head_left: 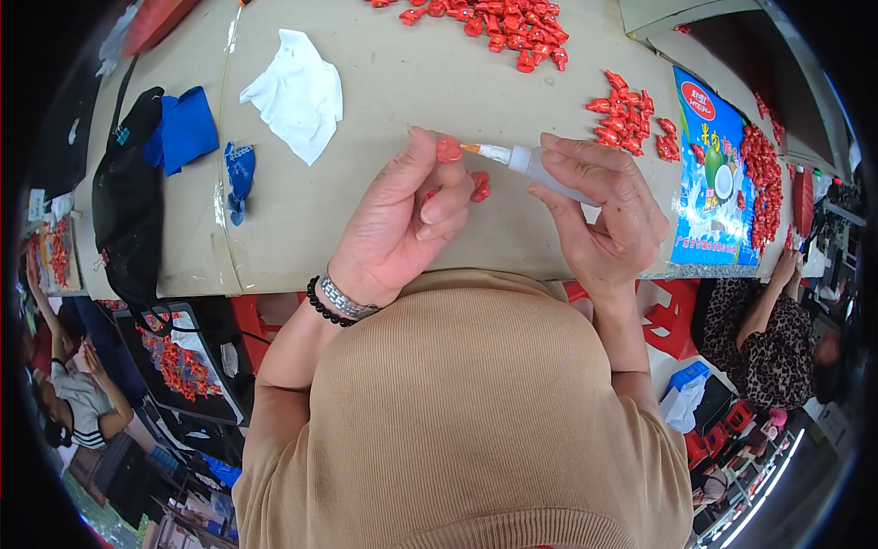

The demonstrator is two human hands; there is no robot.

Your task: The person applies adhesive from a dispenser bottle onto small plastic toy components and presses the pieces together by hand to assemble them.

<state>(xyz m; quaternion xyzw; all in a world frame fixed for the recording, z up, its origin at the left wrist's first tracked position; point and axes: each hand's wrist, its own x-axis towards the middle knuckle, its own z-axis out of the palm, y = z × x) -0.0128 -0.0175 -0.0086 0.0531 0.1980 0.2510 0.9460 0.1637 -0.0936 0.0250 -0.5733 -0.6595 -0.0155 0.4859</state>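
Red and small, a piece (448, 149) is sitting pinched in your left hand (393, 224) above the bench (402, 73); your right hand (615, 206) is holding a white bottle (547, 168), its orange tip (470, 147) pointing at it.

The place looked like a small-parts workshop, since a broad beige-topped worktable (384, 91) bore heaps of small glossy red pieces (517, 27), with a red plastic stool (674, 320) beside it, and other people (87, 403) (one in a leopard-print top (768, 361)) occupied places nearby.
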